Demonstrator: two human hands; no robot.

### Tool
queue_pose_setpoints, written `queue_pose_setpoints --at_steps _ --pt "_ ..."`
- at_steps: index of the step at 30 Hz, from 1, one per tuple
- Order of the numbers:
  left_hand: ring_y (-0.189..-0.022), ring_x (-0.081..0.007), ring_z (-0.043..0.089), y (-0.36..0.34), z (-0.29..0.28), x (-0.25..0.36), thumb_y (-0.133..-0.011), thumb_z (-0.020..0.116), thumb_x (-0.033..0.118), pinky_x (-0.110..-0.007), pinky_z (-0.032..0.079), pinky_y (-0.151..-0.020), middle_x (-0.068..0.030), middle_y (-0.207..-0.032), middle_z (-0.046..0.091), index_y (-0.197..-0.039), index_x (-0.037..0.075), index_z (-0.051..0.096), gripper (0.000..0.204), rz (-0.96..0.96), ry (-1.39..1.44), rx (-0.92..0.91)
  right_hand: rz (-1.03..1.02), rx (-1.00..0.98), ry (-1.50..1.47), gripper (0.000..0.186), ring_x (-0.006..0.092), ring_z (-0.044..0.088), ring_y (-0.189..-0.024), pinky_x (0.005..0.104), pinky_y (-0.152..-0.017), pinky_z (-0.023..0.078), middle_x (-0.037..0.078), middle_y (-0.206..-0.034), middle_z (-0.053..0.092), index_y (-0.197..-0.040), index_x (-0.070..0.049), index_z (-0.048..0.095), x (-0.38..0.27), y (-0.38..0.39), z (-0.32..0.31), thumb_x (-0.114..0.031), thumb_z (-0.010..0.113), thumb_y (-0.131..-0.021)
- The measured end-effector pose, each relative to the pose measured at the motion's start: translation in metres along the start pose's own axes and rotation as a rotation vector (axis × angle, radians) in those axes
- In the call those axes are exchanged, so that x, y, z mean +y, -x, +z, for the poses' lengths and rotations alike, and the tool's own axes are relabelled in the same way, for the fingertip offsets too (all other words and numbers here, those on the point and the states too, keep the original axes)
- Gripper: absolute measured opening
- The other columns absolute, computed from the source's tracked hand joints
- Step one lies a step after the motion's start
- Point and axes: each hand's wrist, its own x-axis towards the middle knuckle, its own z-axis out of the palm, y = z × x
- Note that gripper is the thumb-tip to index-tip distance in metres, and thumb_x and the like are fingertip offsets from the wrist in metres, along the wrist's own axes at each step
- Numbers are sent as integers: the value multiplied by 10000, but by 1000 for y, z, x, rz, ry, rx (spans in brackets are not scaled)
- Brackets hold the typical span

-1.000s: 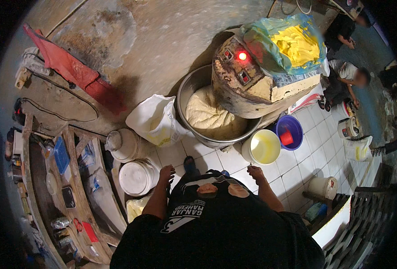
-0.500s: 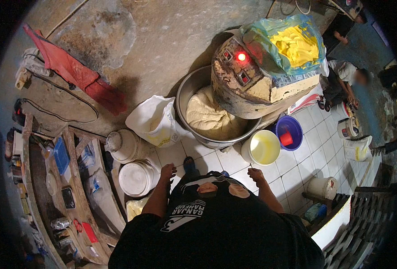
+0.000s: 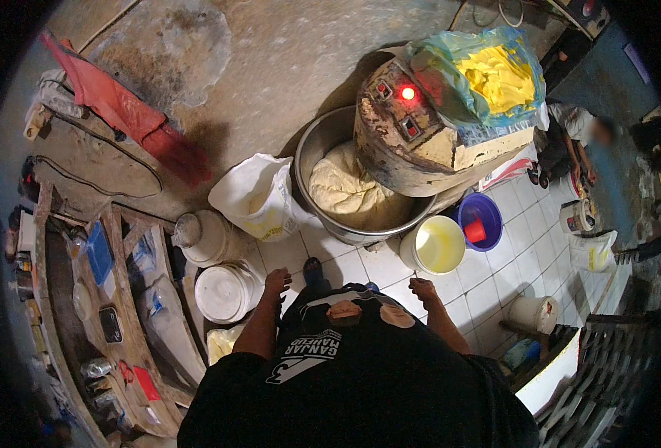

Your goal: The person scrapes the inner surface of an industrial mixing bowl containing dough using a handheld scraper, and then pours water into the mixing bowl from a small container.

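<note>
- The left hand [image 3: 276, 282] hangs at the person's side with the fingers loosely curled and holding nothing; since a second ago it has drifted only slightly, and sits just beside the white lidded bucket [image 3: 224, 293].
- The right hand [image 3: 424, 290] is also free, fingers relaxed and a little spread, gripping nothing. It has come in a touch closer to the body and hangs just short of the pale yellow bucket [image 3: 436, 245].
- The dough [image 3: 351, 188] lies where it was, a big pale lump in the steel mixing bowl [image 3: 317, 147] on the tiled floor [image 3: 494, 276], half hidden under the head of the mixer [image 3: 409, 142], whose red lamp [image 3: 408, 93] is lit as before.
- The white sack [image 3: 259, 196] leans against the bowl's left side, unmoved, with a white jug [image 3: 205, 237] just below it.
- The blue tub [image 3: 481, 221] with a red cup in it stands right of the yellow bucket, touching or nearly so.
- With both hands down and apart from the bowl, my reading is that the person is standing by while the machine works the dough, rather than handling it.
- Another person [image 3: 569, 142] crouches well apart at the upper right.
</note>
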Motion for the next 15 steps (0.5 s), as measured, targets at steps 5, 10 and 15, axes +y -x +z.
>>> queue_pose_setpoints --at_steps 5,10,15 --pt "-740 -174 583 10 4 -7 -854 565 345 -325 451 -589 -68 -900 603 -1034 56 534 342 86 55 -26 -108 -24 41 349 92 496 -650 234 -502 364 19 -830 630 -1003 -48 629 6 -3 -5 -343 597 -820" --pt "-807 -181 588 8 -1 -7 -877 515 293 -331 459 -642 -70 -949 595 -1070 68 526 297 21 13 12 8 6 33 370 93 514 -661 227 -500 381 33 -855 641 -1001 -36 629 -3 1 0 -350 601 -807" --pt "-727 -168 579 10 7 -2 -852 553 337 -316 444 -569 -54 -864 590 -1030 59 530 330 15 24 32 -8 6 25 376 89 510 -636 212 -463 362 39 -859 643 -995 -29 631 0 -3 -5 -348 601 -799"
